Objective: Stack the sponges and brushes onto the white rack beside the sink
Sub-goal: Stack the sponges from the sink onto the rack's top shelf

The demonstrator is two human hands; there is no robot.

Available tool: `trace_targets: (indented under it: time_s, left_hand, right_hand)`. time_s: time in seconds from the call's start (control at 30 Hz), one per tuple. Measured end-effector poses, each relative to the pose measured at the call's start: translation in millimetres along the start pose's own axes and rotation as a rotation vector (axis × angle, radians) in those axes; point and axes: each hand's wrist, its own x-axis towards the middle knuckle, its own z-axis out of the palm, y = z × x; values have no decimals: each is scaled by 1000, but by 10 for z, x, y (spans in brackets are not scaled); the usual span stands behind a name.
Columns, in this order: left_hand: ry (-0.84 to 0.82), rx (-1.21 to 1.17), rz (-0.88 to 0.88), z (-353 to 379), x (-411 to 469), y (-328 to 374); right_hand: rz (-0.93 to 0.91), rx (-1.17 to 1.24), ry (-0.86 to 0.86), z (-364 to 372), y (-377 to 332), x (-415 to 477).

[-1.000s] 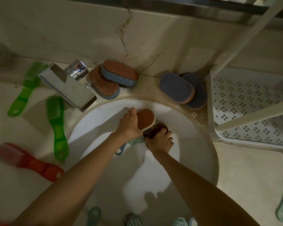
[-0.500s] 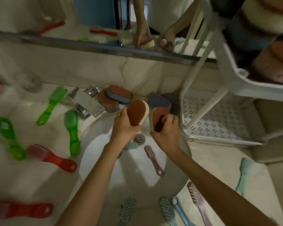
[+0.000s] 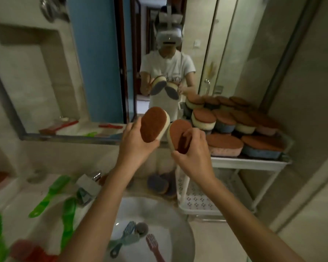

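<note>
Your left hand (image 3: 134, 143) grips a sponge (image 3: 153, 124) by its lower end, brown face towards you, raised high above the sink (image 3: 160, 209); your right hand (image 3: 194, 151) holds a second sponge (image 3: 177, 135) just beside it, thumb under the edge and fingers curled over the brown face; the two sit close together in front of the mirror (image 3: 95, 72), just left of the rack (image 3: 250, 164); its top shelf carries stacked sponges (image 3: 225, 145) in layers; purple sponges (image 3: 157, 183) lie on the counter between tap (image 3: 89, 184) and rack; brushes (image 3: 124, 238) lie in the sink; green brushes (image 3: 51, 192) rest on the counter at your left.
</note>
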Motion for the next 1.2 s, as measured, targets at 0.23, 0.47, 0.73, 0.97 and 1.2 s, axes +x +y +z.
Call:
trace_targets:
  time_s: [0.23,0.47,0.73,0.97,1.2]
  left_hand:
    - [-107,39,239,183,172,724]
    - [-393,177,414,579,260,1176]
    - [-533,284,429,943,290,1267]
    - [-522,303,419,1102,294,1263]
    - [-508,298,434,1163,285,1222]
  right_hand:
    - [49,-26,23,-984,275,383]
    - [137,-163,-49,-1747,863,547]
    - [155,-282,-68,-1863,1376,586]
    - [69,-301,-134,-1779,1438,643]
    - [-11,-315,-184,-1802,1416,682]
